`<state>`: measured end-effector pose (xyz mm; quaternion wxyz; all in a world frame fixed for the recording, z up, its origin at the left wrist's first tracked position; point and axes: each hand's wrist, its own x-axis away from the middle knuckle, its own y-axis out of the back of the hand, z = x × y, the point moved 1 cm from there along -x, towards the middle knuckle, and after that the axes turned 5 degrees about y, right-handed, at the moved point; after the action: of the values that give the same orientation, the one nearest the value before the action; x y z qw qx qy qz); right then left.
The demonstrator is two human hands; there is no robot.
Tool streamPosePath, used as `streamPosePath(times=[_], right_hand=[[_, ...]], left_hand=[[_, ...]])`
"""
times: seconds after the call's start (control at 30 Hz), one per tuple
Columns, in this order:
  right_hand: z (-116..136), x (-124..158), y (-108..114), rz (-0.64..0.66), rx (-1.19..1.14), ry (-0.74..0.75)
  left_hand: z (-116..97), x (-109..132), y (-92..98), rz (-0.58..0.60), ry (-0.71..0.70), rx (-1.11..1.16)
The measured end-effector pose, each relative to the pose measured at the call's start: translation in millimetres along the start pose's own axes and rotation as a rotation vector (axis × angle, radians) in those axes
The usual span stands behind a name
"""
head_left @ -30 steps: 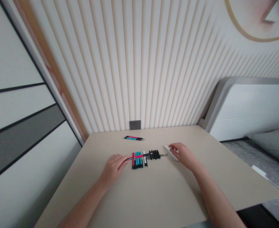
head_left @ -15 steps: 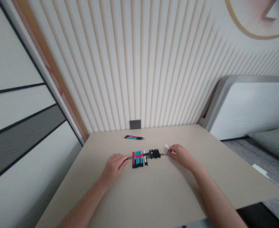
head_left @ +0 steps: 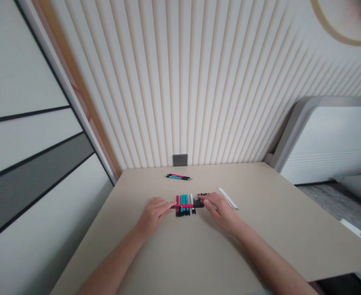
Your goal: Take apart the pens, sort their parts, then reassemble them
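Scene: a row of pens [head_left: 184,200] lies side by side near the middle of the table [head_left: 199,254], red, teal and white, with black pens [head_left: 203,194] at its right end.
Across the top: a crosswise pen [head_left: 183,206], red with dark ends, lies over the row from left to right.
Left hand: the left hand [head_left: 154,211] rests low on the table, fingertips [head_left: 169,204] at the crosswise pen's left end. The fingers are bunched close, but whether they pinch the pen or only touch it, I cannot tell.
Right hand: the right hand [head_left: 219,209] comes in from the other side, fingers [head_left: 205,200] stretched out, lying close together and flat over the black pens. Nothing is clamped; it is a press, not a grip.
Doing it well: my read is that even pressure from both ends matters here. Round barrels roll, so keep the palms low, push along the table rather than down, and steady the crosswise pen so it does not skid off the row.
Nearby: a white strip [head_left: 228,198] lies just right of the right hand, apart from it. A pair of pens [head_left: 178,177] sits further back, below the wall socket [head_left: 180,159].
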<state>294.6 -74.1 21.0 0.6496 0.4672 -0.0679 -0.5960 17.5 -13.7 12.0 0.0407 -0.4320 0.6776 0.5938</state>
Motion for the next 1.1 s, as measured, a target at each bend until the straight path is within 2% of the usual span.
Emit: streamPosePath(times=[0.13,0.27,0.4,0.83,1.1], right_hand=[[7,2,-20,0.111,0.065,-0.03],[1,6,-21,0.046,0.104,0.029],[3,6,-19,-0.002,0.107,0.106],[1,6,-18,0.001,0.039,0.053],[4,7,-15,-0.089,-0.019,0.03]], left_hand=[[-1,1,1.8,-0.011,-0.026,0.003],[-3,1,2.2,0.041,-0.013,0.02],[-4,0,3.2,0.017,0.025,0.04],[-4,0,6.6,-0.049,0.027,0.03],[-3,1,4.8,-0.049,0.061,0.053]])
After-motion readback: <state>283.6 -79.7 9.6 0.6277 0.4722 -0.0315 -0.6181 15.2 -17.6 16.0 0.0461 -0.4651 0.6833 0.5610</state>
